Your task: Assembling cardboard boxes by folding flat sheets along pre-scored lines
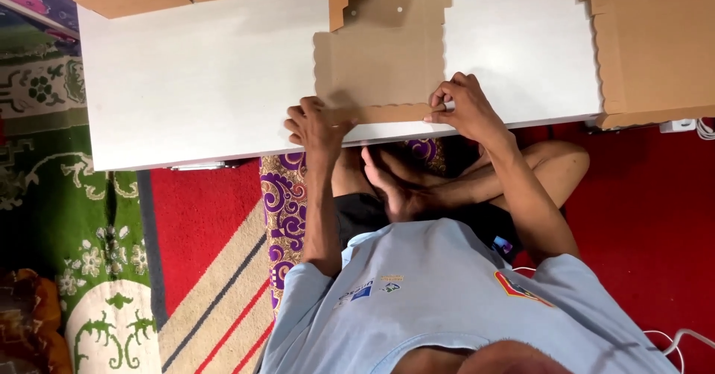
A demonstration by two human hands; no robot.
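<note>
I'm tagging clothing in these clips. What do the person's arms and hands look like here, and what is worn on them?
Both arms are bare from the short sleeves down. The left hand and right hand wear no gloves; no rings, watch or bands show. The light blue T-shirt has small printed badges on the chest.

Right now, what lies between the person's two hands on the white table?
In the head view, a folded cardboard flap spans from the left hand to the right hand; both hands hold it.

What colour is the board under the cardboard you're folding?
White; the board lies under the brown cardboard, clearest in the head view.
</note>
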